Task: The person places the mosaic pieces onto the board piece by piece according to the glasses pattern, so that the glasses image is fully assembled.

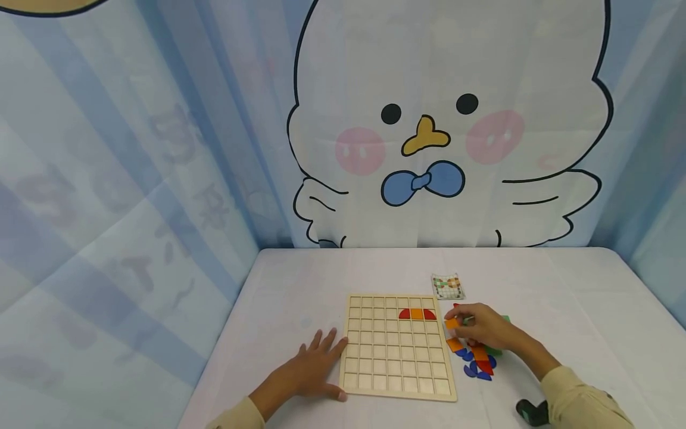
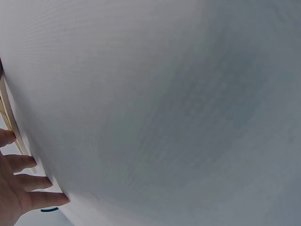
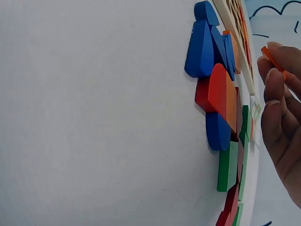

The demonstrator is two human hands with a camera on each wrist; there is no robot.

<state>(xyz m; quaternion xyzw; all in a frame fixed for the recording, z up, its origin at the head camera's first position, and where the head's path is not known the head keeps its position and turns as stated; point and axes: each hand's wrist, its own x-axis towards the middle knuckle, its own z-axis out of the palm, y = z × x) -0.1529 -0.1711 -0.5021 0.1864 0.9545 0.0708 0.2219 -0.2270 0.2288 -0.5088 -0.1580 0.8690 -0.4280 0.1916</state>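
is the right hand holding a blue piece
No, the right hand pinches an orange piece beside the grid board.

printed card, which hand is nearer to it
Right: the right hand is close in front of the card; the left hand is farther off, at the left edge of the board.

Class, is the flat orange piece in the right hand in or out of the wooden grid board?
Out: the right hand pinches the flat orange piece past the right edge of the wooden grid board.
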